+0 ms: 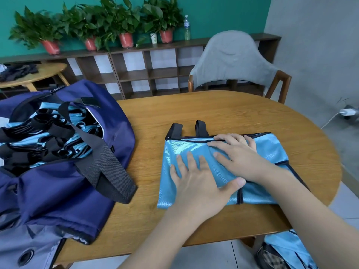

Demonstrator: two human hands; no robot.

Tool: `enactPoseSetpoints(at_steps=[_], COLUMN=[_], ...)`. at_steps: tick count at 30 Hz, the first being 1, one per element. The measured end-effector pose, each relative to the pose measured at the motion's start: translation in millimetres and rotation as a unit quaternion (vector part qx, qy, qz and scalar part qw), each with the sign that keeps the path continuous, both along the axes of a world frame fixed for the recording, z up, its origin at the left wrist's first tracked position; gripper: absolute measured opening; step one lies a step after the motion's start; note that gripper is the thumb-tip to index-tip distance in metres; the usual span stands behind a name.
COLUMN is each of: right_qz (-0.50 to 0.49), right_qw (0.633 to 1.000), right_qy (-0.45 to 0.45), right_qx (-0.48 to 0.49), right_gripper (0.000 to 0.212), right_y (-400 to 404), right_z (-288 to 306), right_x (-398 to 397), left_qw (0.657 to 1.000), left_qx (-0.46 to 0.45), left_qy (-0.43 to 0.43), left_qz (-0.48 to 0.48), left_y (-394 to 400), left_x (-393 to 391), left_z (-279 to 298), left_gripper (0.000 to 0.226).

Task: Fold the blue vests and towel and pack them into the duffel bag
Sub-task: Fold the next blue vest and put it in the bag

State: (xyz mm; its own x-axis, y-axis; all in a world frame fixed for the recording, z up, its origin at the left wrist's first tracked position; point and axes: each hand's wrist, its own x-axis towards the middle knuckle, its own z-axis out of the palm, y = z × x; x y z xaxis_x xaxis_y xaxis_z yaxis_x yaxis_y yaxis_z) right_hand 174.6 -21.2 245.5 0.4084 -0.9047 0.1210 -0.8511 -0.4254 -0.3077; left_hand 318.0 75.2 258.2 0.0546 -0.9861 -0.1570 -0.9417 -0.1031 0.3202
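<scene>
A: Item one, the arms. What is worn?

B: Nothing visible. Both forearms are bare from the lower edge of the view up to the wrists. No sleeve, cuff or hem shows on either.

A: Item two, the left hand point(196, 181).

B: Bare. No glove, ring, watch or strap. Four fingers point(191, 159) and the thumb are all visible; the nails are short and unpainted.

A: Item three, the right hand point(239, 156).

B: Same condition: bare, with no band at the wrist. Its knuckles and fingers show plainly; the thumb cannot be made out.

A: Markings?

B: None legible on either hand or forearm.
</scene>
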Motion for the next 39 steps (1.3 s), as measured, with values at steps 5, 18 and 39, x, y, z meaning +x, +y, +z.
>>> enactPoseSetpoints(at_steps=[5,18,39], right_qz=[-0.023,-0.142,0.099], right_qw=[0.999,0.989,0.981], right_qy=[-0.004,-0.029,-0.166], right_qx=[0.03,-0.023,-0.01], right_gripper=[0.041,0.028,0.068], right_y=[-3.0,-0.5,134.3], right_z=[-0.9,15.6,-9.9], right_x=[-0.1,-40.3,-102.1], left_qw=[1.0,0.981,0.953], left_qx=[0.014,-0.155,-0.181], left_qy=[-0.013,-0.064,0.08], left_qz=[0.007,0.094,-0.23], left_y=[-0.6,-34.0,74.3], left_x=[-5.7,74.1,56.1], left_z=[4.6,15.2,-25.1], left_gripper=[0.128,0.062,0.082])
